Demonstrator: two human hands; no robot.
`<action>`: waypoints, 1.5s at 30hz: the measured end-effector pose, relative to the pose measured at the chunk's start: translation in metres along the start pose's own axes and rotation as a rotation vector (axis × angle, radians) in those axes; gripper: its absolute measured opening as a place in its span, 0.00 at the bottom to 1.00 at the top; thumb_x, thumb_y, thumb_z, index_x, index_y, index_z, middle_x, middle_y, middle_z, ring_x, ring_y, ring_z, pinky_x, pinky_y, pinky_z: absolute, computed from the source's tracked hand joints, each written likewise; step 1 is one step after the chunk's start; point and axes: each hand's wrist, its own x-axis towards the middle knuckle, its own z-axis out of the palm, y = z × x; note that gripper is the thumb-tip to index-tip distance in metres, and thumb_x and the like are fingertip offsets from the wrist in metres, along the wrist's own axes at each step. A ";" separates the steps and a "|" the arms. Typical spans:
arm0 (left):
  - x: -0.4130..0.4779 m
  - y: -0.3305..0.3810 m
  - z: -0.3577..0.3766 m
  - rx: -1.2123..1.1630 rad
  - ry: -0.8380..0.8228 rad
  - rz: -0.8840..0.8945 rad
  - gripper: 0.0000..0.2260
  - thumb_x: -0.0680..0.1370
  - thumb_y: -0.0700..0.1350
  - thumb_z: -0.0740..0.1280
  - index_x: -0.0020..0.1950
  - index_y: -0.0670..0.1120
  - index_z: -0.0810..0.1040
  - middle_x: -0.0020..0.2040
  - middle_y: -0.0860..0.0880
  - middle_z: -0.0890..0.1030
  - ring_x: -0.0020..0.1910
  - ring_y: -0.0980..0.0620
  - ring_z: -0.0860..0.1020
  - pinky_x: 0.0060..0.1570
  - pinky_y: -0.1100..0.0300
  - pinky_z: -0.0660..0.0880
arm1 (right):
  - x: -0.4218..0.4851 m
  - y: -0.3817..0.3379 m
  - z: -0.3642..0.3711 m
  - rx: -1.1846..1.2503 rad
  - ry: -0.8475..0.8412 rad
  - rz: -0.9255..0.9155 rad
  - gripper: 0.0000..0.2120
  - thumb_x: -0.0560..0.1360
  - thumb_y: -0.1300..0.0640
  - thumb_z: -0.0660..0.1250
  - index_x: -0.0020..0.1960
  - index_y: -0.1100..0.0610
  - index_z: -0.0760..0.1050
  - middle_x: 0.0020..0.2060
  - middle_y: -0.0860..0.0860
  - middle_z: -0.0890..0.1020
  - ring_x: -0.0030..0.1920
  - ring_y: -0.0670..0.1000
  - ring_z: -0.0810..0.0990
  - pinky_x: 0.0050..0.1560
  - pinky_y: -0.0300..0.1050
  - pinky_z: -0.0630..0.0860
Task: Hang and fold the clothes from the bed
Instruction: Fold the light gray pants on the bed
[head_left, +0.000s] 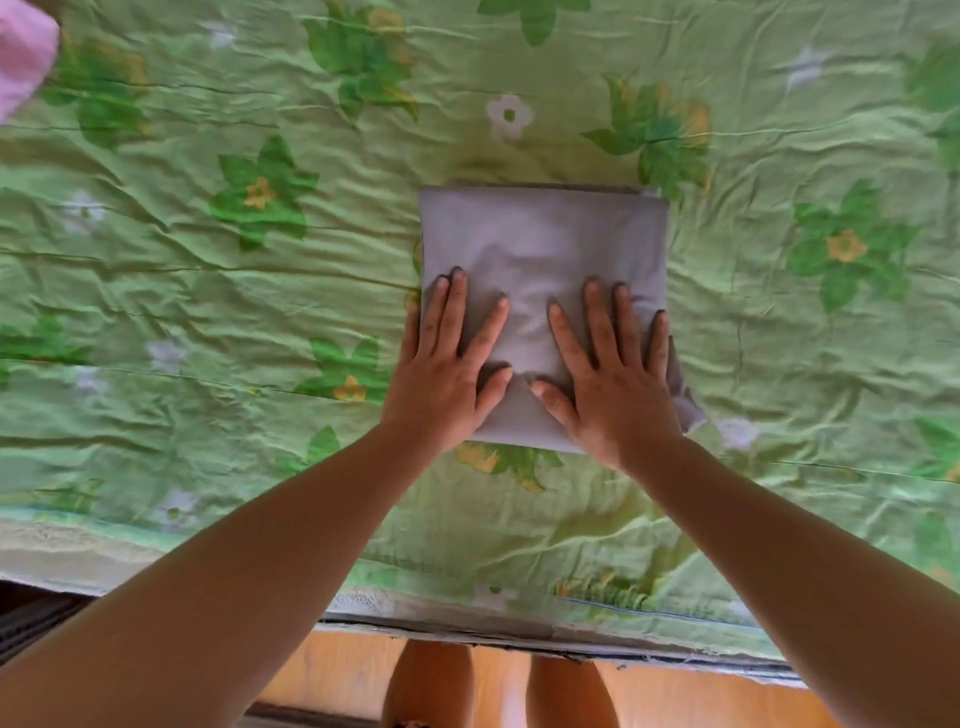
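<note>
A grey garment (545, 239) lies folded into a neat rectangle on the green floral bedspread (208, 291). My left hand (447, 364) presses flat on its near left part with the fingers spread. My right hand (608, 369) presses flat on its near right part, fingers straight and spread too. Both thumbs point inward and nearly meet over the cloth. A bit of the garment sticks out past my right hand at the near right corner.
A pink cloth (23, 57) shows at the far left corner of the view. The bed's near edge (467, 618) runs across the bottom, with a wooden floor (332, 670) and my legs below it.
</note>
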 end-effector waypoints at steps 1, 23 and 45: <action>0.002 0.000 0.001 0.007 -0.007 -0.006 0.33 0.82 0.62 0.56 0.83 0.51 0.49 0.82 0.37 0.45 0.81 0.38 0.42 0.75 0.36 0.53 | 0.003 0.001 0.001 0.010 -0.002 0.001 0.39 0.79 0.29 0.45 0.82 0.45 0.38 0.82 0.54 0.39 0.81 0.59 0.37 0.75 0.73 0.43; 0.173 -0.038 -0.105 -0.274 -0.332 -0.136 0.27 0.71 0.58 0.72 0.68 0.49 0.75 0.59 0.44 0.77 0.57 0.43 0.77 0.53 0.53 0.75 | 0.137 0.056 -0.105 0.121 -0.088 0.086 0.31 0.72 0.35 0.68 0.69 0.51 0.70 0.65 0.56 0.73 0.68 0.61 0.71 0.64 0.59 0.68; 0.057 0.015 -0.206 -0.014 0.087 0.140 0.18 0.70 0.37 0.70 0.57 0.47 0.71 0.53 0.43 0.76 0.50 0.39 0.76 0.42 0.46 0.77 | 0.015 0.041 -0.210 -0.310 0.290 -0.189 0.23 0.66 0.54 0.74 0.59 0.59 0.74 0.49 0.62 0.78 0.46 0.64 0.79 0.42 0.54 0.71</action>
